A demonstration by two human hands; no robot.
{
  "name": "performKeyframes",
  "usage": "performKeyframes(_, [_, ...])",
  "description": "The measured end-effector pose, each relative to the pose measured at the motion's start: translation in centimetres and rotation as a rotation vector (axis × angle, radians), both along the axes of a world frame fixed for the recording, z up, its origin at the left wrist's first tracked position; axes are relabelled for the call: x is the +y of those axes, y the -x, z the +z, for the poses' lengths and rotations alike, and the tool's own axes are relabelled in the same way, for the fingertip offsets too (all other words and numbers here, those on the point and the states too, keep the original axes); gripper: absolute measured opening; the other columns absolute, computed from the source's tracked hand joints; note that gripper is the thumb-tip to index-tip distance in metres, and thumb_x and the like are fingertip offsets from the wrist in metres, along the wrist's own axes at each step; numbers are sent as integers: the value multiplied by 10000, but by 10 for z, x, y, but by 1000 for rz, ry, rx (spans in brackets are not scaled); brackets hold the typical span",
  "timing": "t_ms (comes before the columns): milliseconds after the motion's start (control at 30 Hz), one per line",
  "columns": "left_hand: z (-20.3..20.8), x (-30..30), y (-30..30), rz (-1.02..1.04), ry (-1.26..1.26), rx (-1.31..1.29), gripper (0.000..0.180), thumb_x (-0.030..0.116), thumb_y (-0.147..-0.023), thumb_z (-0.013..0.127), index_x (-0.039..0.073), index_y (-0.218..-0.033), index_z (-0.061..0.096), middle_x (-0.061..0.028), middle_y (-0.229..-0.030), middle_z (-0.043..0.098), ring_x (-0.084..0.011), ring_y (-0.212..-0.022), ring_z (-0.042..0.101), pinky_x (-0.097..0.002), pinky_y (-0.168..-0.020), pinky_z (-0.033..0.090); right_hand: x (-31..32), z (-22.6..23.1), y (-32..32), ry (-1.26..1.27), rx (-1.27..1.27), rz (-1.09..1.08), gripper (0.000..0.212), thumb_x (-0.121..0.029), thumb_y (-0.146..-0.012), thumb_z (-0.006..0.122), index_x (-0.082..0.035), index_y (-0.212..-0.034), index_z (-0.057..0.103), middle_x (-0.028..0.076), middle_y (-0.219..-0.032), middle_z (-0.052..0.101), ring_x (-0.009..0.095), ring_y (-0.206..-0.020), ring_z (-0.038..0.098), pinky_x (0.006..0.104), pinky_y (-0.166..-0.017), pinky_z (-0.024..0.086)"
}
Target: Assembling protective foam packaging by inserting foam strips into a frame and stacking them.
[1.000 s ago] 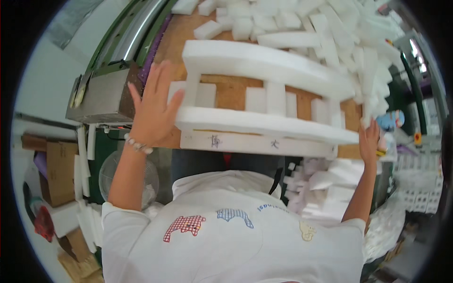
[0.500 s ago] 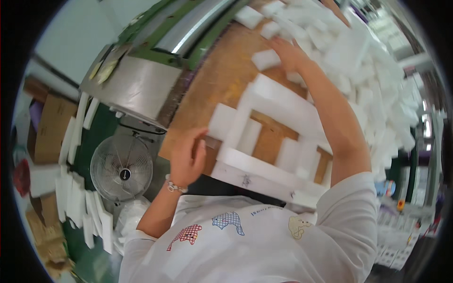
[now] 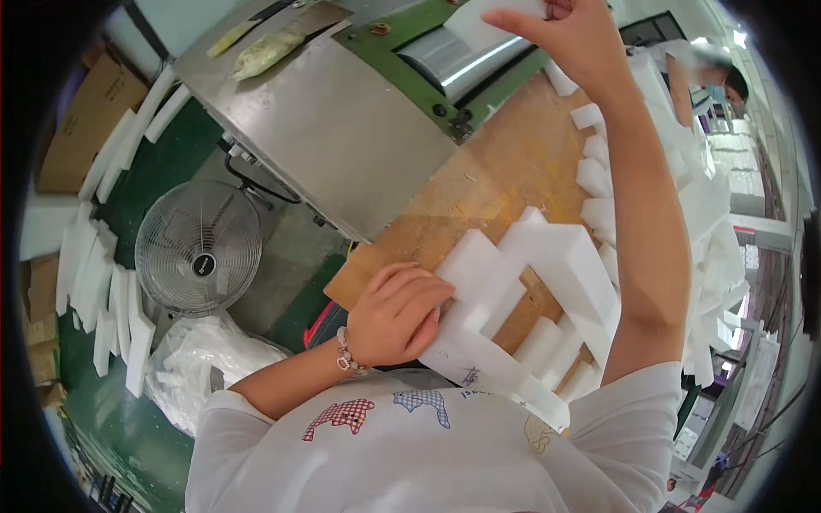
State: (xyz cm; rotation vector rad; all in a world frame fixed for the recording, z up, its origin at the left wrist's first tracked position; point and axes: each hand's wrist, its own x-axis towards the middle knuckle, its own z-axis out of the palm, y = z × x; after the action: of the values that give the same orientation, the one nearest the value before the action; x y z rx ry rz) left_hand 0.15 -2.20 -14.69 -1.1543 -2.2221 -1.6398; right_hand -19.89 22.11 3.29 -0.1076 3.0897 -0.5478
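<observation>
My right hand (image 3: 586,43) is stretched far forward over the green machine, its thumb and fingers closed on a white foam piece (image 3: 483,26). That piece lies over the shiny metal roller (image 3: 462,64); its far part is cut off by the picture's edge. Close to my body, my left hand (image 3: 393,312) is loosely curved, thumb apart from the fingers. Its fingertips touch the left side of a white foam frame (image 3: 581,252), with no piece visible in the hand. Loose foam strips (image 3: 547,342) lie inside the frame's opening on the wooden table (image 3: 513,162).
A heap of white foam pieces (image 3: 701,222) covers the table's right side. The machine's steel top (image 3: 333,128) carries a wrapped yellowish item (image 3: 265,56). A floor fan (image 3: 201,248), plastic bag (image 3: 201,359) and foam boards (image 3: 128,316) stand left. Another person (image 3: 684,81) is at far right.
My right hand has moved from the loose foam pieces up to the roller and now holds a piece. My left hand has come against the frame. The view has shifted toward the machine.
</observation>
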Motion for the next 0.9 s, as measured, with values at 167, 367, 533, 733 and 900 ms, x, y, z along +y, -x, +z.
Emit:
performKeyframes(167, [-3, -6, 1, 0, -10, 20, 285, 56, -750, 611, 58, -1034, 620, -39, -1049, 636, -198, -958, 595, -356, -934, 444, -45, 6, -5, -178, -89, -81, 451, -92, -862, 626, -35, -1298, 528, 92, -1176, 607, 167, -988, 564, 265, -868, 463])
performKeyframes(367, [-5, -10, -1, -25, -13, 29, 285, 64, -755, 609, 60, -1040, 620, -41, -1075, 625, -195, -970, 586, -353, -949, 434, -22, 11, 20, -4, -85, 255, 386, -79, -871, 611, -25, -1251, 568, 62, -1091, 651, 118, -877, 576, 218, -787, 475])
performKeyframes(533, [-7, -11, 0, -53, -15, 30, 283, 72, -756, 608, 58, -1038, 623, -48, -1083, 627, -200, -968, 587, -364, -945, 444, -14, 0, 60, -50, -86, 239, 381, -21, -740, 664, 3, -1118, 625, 90, -954, 656, 181, -803, 582, 264, -750, 474])
performKeyframes(733, [12, -32, -3, -109, -55, 125, 225, 78, -758, 602, 61, -979, 640, -58, -1071, 643, -205, -943, 600, -388, -923, 469, -17, 9, 59, -111, -65, 128, 455, 16, -637, 660, 9, -1091, 639, 94, -910, 673, 211, -799, 585, 298, -759, 470])
performKeyframes(900, [81, -34, 32, -139, -96, 385, 192, 35, -706, 578, 48, -883, 650, -84, -970, 674, -207, -882, 622, -403, -880, 488, 69, -69, 81, 849, -244, 720, 435, 7, -633, 659, 6, -1067, 646, 101, -969, 677, 268, -840, 588, 343, -811, 474])
